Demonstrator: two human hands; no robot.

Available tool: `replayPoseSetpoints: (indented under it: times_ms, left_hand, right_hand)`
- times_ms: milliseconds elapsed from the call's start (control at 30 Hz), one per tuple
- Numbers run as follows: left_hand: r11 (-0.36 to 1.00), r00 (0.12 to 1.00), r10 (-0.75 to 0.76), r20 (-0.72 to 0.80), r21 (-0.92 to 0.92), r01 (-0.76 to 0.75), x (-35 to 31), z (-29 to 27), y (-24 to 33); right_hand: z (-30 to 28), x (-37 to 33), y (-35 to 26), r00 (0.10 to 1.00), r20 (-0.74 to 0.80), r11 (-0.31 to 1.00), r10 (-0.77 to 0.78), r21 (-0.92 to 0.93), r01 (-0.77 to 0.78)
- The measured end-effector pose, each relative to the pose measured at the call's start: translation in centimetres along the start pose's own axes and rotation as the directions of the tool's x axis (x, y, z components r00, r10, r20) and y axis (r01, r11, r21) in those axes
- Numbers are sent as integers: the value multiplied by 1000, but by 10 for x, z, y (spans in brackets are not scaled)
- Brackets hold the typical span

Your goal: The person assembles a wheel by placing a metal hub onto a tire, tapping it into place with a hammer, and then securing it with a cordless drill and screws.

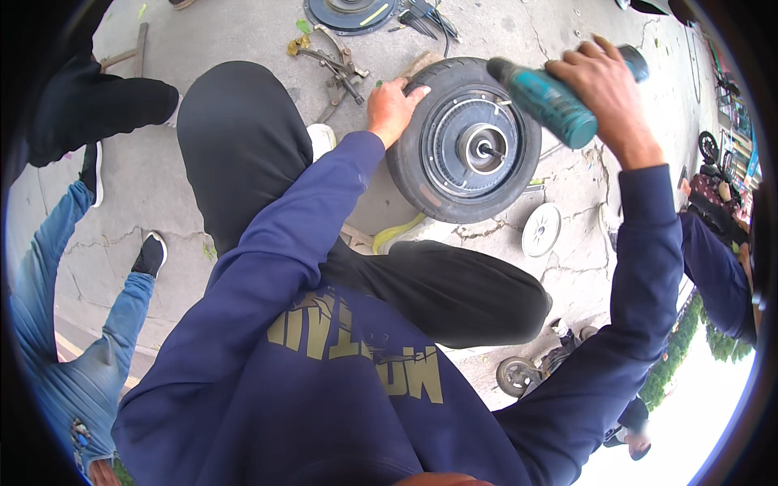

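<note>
A wheel with a black tyre stands tilted on the ground before me, its metal hub and central axle facing up toward me. My left hand grips the tyre's far left edge, thumb and fingers curled over the rubber. Raised above the wheel's right side, my right hand is wrapped around the handle of a teal cordless drill. The drill's dark nose points left, apart from the hub. Whether a bit is fitted cannot be made out.
Beyond the wheel lie a round dark motor cover, a metal clamp-like tool and black cables. A white disc is on the cracked concrete at right. People stand on both sides; a small scooter wheel shows behind my right knee.
</note>
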State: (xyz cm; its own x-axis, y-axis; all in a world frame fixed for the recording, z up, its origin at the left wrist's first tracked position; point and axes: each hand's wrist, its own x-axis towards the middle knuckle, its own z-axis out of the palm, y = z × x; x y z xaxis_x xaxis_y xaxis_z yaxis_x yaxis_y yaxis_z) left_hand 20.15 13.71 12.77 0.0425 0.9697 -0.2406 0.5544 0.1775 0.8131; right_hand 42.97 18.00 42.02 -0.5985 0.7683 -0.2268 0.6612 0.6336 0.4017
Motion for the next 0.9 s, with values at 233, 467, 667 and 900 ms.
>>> replayPoseSetpoints:
  times_ms: [233,467,667,900]
  left_hand:
    - [958,997,-50,-51,-285,34,-7,-7,9]
    - [-117,588,217,779,-578,808,-62,-40,72]
    - [-16,496,428,755,-542,840,-87,-75,125]
    - [87,520,393,758,-594,800,-90,-82,132]
  right_hand:
    - [-45,-102,-76,422,292,-10,859,832,-555]
    - [-62,-142,-253,78,649,-650,757,734,197]
    - [-60,-146,-310,47,657,-645,752,719,259]
    - [-32,-136,-337,122,676,-651,727,621,436]
